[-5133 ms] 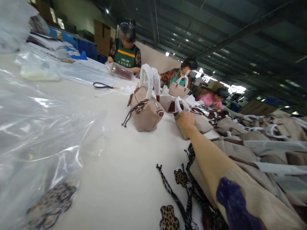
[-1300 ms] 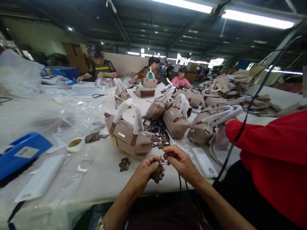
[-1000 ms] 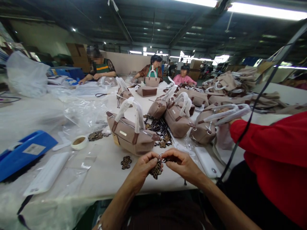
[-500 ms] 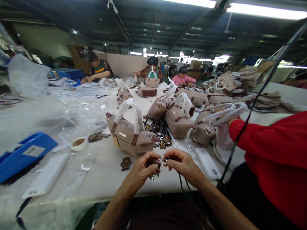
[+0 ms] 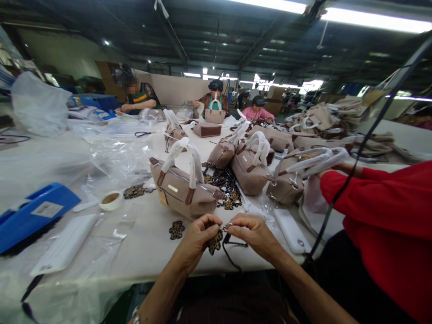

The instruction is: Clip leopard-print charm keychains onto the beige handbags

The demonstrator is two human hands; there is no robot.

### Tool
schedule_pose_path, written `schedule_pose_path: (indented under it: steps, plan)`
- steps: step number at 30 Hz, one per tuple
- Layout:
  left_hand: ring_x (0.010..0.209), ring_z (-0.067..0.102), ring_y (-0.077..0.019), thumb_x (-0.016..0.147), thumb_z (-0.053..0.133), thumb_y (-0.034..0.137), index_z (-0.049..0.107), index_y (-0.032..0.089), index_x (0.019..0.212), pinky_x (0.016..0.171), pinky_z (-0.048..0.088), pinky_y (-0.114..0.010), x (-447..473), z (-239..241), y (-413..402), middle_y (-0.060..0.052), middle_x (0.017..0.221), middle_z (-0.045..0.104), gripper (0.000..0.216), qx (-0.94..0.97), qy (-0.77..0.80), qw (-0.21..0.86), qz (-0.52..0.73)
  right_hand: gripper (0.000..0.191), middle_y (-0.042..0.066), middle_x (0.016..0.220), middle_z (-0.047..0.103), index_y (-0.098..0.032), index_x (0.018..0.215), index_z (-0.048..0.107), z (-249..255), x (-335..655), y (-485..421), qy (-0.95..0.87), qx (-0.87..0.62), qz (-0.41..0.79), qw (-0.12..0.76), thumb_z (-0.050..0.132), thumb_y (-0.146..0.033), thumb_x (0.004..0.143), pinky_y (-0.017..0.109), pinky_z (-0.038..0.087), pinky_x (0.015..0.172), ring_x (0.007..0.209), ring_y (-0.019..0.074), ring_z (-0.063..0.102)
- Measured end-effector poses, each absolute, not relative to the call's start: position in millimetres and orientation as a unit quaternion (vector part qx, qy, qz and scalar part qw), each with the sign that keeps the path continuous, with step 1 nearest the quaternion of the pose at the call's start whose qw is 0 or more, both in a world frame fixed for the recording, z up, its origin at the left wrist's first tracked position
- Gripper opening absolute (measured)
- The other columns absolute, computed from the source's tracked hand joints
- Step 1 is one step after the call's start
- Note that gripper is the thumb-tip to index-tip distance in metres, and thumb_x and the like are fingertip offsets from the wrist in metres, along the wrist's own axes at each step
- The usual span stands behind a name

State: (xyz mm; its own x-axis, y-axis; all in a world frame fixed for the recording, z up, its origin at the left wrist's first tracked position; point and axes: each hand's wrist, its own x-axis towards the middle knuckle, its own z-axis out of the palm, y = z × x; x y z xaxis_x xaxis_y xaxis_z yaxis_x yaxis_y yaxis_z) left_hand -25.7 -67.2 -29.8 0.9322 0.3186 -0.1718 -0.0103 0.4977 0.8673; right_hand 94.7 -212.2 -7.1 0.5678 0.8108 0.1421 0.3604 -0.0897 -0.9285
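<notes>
Near the table's front edge, my left hand (image 5: 199, 238) pinches a leopard-print flower charm (image 5: 215, 243), which hangs below the fingertips. Thumb and forefinger of my right hand (image 5: 254, 231) are closed on a small silver metal ring (image 5: 227, 226) close to the charm's top. Whether ring and charm are joined I cannot tell. A thin black strap (image 5: 231, 259) dangles beneath my right fingers. Another flower charm (image 5: 177, 230) lies flat on the table left of my hands. Just beyond stands a beige handbag (image 5: 184, 191) with white-wrapped handles.
Several charms with black chains (image 5: 232, 198) lie behind the handbag. More bags (image 5: 251, 171) stand to the right, near a red-sleeved person (image 5: 374, 193). On the left are a tape roll (image 5: 111, 200), a blue dispenser (image 5: 38, 216) and clear plastic. Other people work across the table.
The charm now hangs face-on below my left fingers. The ring has turned edge-on in my right hand, and the black strap has swung left onto the table.
</notes>
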Motion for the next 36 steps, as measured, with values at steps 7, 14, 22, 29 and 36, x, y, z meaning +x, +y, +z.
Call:
schedule_pose_path:
  steps: [7, 14, 22, 29, 36]
  plan:
    - [0.066, 0.053, -0.0119, 0.076, 0.071, 0.039, 0.064, 0.015, 0.087, 0.062, 0.039, -0.022, -29.1, -27.1, -63.9, -0.001, 0.073, 0.063, 0.027, 0.6, 0.115, 0.784, 0.113, 0.031, 0.001, 0.064, 0.066, -0.016, 0.07, 0.073, -8.0, 85.4, -201.6, -0.293, -0.66, 0.324, 0.611, 0.07, -0.047, 0.076, 0.025, 0.043, 0.059, 0.06, 0.0128, 0.055]
    - [0.078, 0.052, -0.0155, 0.087, 0.057, 0.041, 0.065, 0.018, 0.085, 0.074, 0.039, -0.024, -33.8, -24.5, -47.8, 0.001, 0.079, 0.061, 0.025, 0.76, 0.118, 0.618, 0.164, 0.034, 0.002, 0.065, 0.066, -0.015, 0.068, 0.071, -15.9, 80.8, -192.6, -0.259, -0.644, 0.328, 0.64, 0.073, -0.048, 0.073, 0.026, 0.042, 0.062, 0.062, 0.0127, 0.054]
    - [0.064, 0.048, -0.0114, 0.079, 0.065, 0.048, 0.056, 0.016, 0.07, 0.062, 0.037, -0.022, -31.4, -23.8, -46.5, 0.003, 0.064, 0.054, 0.034, 0.729, 0.141, 0.658, 0.125, 0.038, 0.001, 0.067, 0.065, -0.015, 0.066, 0.068, -17.7, 70.9, -181.8, -0.274, -0.639, 0.322, 0.643, 0.071, -0.052, 0.073, 0.028, 0.042, 0.067, 0.068, 0.015, 0.055]
    - [0.065, 0.062, -0.0136, 0.073, 0.07, 0.051, 0.053, 0.015, 0.077, 0.067, 0.046, -0.025, -34.7, -24.0, -46.0, -0.003, 0.069, 0.069, 0.04, 0.608, 0.192, 0.761, 0.12, 0.033, 0.004, 0.084, 0.069, -0.016, 0.085, 0.071, -26.5, 64.9, -174.1, -0.267, -0.578, 0.335, 0.694, 0.065, -0.049, 0.082, 0.032, 0.044, 0.081, 0.083, 0.0187, 0.059]
    - [0.061, 0.064, -0.0144, 0.069, 0.074, 0.052, 0.055, 0.015, 0.077, 0.066, 0.051, -0.028, -39.1, -21.2, -39.4, -0.005, 0.067, 0.07, 0.042, 0.589, 0.212, 0.769, 0.124, 0.031, 0.005, 0.08, 0.068, -0.014, 0.083, 0.07, -36.5, 59.8, -165.5, -0.229, -0.538, 0.373, 0.721, 0.072, -0.044, 0.077, 0.031, 0.045, 0.077, 0.075, 0.0164, 0.058]
